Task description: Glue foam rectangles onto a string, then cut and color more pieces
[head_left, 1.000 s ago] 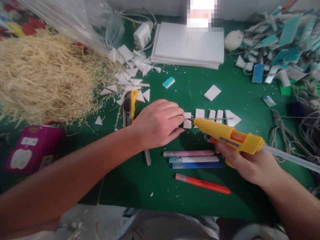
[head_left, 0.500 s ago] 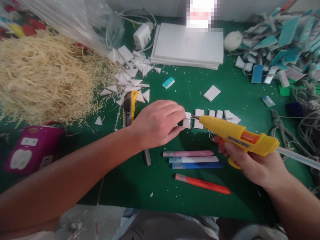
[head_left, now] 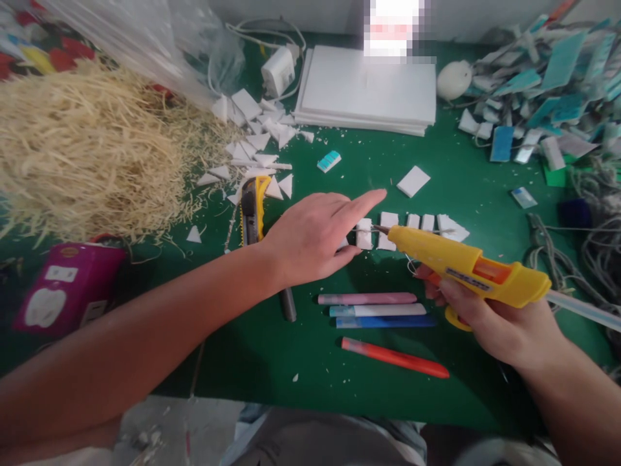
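My right hand (head_left: 490, 317) is wrapped round a yellow hot glue gun (head_left: 436, 249), a clear glue stick (head_left: 582, 309) poking out of its back. The nozzle is over the gap between two white foam blocks (head_left: 364, 234), where a thin string crosses them. To the left, my left hand (head_left: 315, 236) lies low over the same row. Its index finger stretches out and is lifted, while the thumb stays by a white foam piece (head_left: 342, 244), mostly hidden under the hand. Farther right in the row are narrower blocks and a pointed foam piece (head_left: 452, 228).
A yellow utility knife (head_left: 253, 207) lies partly beneath my left wrist. Several markers (head_left: 395, 357) lie in front. White sheets (head_left: 369, 90) are stacked at the back. Straw (head_left: 87, 149) and foam scraps (head_left: 259, 139) are at left, coloured offcuts (head_left: 557, 84) and string at right.
My left index finger has lifted and straightened away from the blocks, uncovering some white foam beneath the hand. The glue gun stays almost in place at the blocks.
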Available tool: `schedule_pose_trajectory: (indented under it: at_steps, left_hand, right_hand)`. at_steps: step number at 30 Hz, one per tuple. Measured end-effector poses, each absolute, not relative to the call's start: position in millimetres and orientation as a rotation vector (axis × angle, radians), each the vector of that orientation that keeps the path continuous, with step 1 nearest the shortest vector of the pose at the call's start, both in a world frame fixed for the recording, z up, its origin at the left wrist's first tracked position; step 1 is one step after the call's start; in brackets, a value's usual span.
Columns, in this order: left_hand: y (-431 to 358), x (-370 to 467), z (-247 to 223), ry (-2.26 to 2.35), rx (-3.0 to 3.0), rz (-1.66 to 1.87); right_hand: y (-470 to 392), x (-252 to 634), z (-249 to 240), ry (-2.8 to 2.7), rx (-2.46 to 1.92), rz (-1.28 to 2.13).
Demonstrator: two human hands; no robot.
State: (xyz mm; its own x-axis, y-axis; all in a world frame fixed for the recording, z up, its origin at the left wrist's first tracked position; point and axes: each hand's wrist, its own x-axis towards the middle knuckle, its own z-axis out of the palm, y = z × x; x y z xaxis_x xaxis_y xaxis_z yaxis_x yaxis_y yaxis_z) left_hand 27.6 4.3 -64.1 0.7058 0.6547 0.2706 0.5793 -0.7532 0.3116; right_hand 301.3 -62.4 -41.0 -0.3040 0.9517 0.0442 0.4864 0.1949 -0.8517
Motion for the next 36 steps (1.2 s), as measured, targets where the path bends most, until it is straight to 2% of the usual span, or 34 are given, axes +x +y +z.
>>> schedule_pose_trajectory:
  at_steps: [14, 21, 28, 36]
  left_hand:
    - [5.8, 24.1, -66.2, 1.044, 2.704, 0.426]
    - [-9.0, 19.3, -39.8, 1.055, 2.795, 0.716]
    - [-52.9, 43.0, -35.4, 0.800, 2.777, 0.477]
    - [-72.5, 59.3, -43.7, 0.651, 2.842, 0.430]
  right_hand:
    - [-70.6, 296.8, -33.6, -1.526, -1.220, 0.999]
    - [-69.7, 300.2, -39.9, -1.590, -1.319, 0.959]
    - [-72.4, 293.2, -39.1, -1.581, -1.366, 1.015]
    - [-68.2, 296.2, -41.1, -1.641, -1.291, 1.040]
